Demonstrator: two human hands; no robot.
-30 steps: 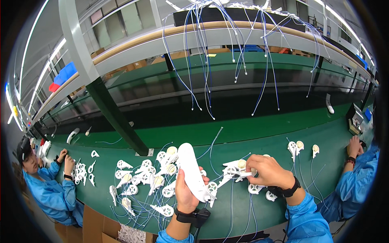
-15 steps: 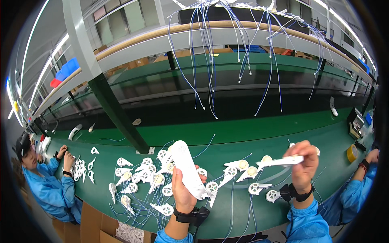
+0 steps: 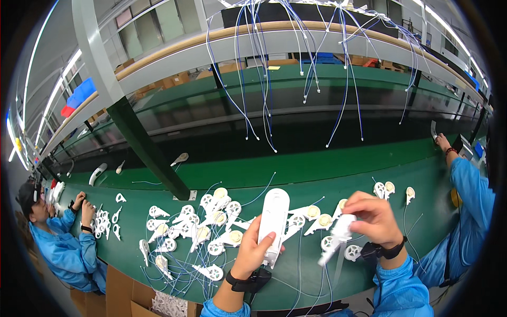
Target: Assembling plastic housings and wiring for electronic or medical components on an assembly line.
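Note:
In my left hand (image 3: 250,252) is a long white plastic shell (image 3: 276,214), rounded at the top and held nearly upright, my thumb lying across its lower half. To the right, my right hand (image 3: 376,219) pinches a small white plastic part (image 3: 342,228) between thumb and fingers. This part tilts down to the left, and a pale strip hangs below it, blurred. The two held pieces are apart. Between and under my hands lie white wheel-shaped parts with tapered arms (image 3: 297,221), some with cream discs and blue and white wires.
A pile of similar wired parts (image 3: 203,232) covers the green bench (image 3: 338,185) on the left. Wires (image 3: 269,95) hang from the shelf above. A green post (image 3: 153,153) stands at left. Co-workers in blue sit on both sides; the right one's hand (image 3: 442,141) reaches across the bench.
My left hand has moved right and turned the shell more upright. My right hand has come lower and left, tipping its part downward. The right co-worker's arm has reached forward to a curved piece.

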